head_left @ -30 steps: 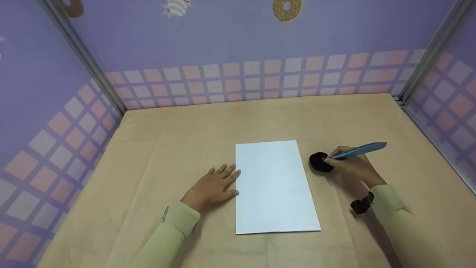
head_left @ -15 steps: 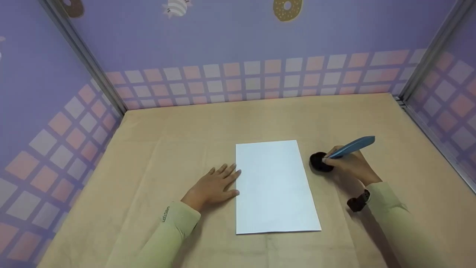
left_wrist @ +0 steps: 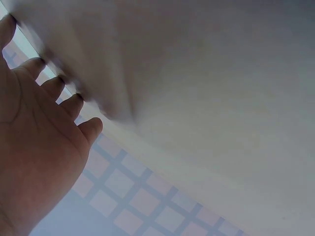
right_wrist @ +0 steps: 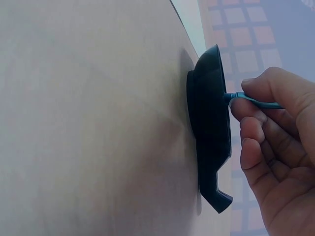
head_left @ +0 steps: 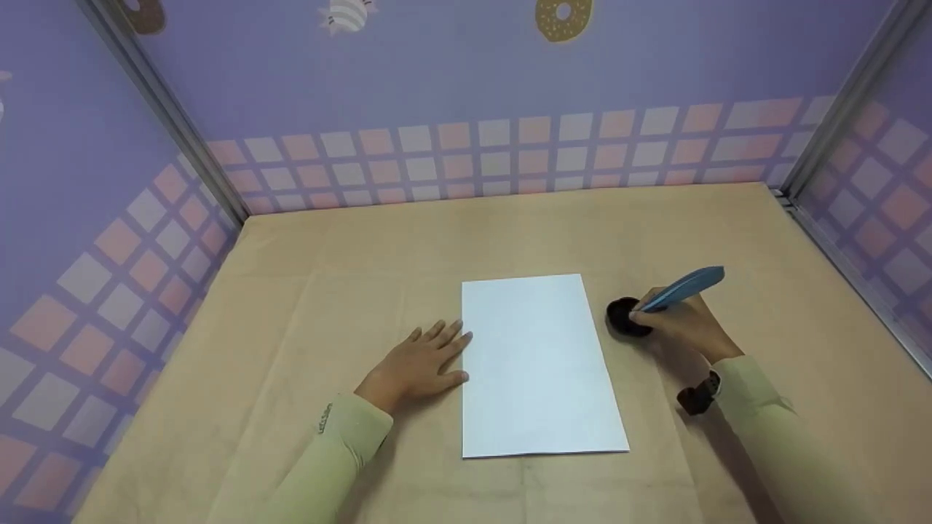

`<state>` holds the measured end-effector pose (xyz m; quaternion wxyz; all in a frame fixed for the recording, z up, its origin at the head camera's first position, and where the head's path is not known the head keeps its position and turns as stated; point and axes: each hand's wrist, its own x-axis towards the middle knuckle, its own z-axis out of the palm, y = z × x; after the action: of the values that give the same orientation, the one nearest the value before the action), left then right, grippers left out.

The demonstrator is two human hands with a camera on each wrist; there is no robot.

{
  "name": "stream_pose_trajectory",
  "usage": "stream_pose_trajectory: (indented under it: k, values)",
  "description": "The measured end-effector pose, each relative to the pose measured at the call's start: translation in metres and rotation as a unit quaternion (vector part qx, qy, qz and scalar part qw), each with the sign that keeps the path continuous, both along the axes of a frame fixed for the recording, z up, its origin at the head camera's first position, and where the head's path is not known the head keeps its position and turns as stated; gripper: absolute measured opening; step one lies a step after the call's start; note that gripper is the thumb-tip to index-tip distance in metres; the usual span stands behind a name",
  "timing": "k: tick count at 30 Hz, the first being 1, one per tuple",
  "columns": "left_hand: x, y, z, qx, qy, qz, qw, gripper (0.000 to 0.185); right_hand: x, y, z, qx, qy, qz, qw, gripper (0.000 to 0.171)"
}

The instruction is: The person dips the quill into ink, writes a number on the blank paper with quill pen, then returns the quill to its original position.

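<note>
A tan table [head_left: 510,233] stands inside purple checked walls [head_left: 451,87]. Just left of the right hand [head_left: 681,324] sits a black holder [head_left: 625,318]; the blue feather pen [head_left: 681,290] pinched by that hand has its tip in it. The left hand [head_left: 419,364] lies flat with straight fingers, touching the left edge of the white paper [head_left: 539,364].

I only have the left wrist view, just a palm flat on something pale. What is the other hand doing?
Observer: The right hand pinches a blue feather pen.
Operator: Where is its tip?
Observer: In the right wrist view it enters a black inkwell.
Operator: And what is my palm next to?
Observer: The left hand lies flat on the tan tablecloth, its fingertips at the left edge of a blank white sheet.
</note>
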<state>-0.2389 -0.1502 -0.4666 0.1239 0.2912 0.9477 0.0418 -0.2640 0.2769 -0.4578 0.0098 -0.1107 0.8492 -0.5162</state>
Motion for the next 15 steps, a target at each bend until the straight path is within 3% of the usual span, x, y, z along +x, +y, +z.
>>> stream_pose_trajectory:
  k: [15]
  values:
    - [0.002,-0.0009,0.0004,0.0,0.007,-0.001,1.0,0.07,0.0009,-0.0025,0.0035,0.047,0.007,-0.03,0.998,0.022]
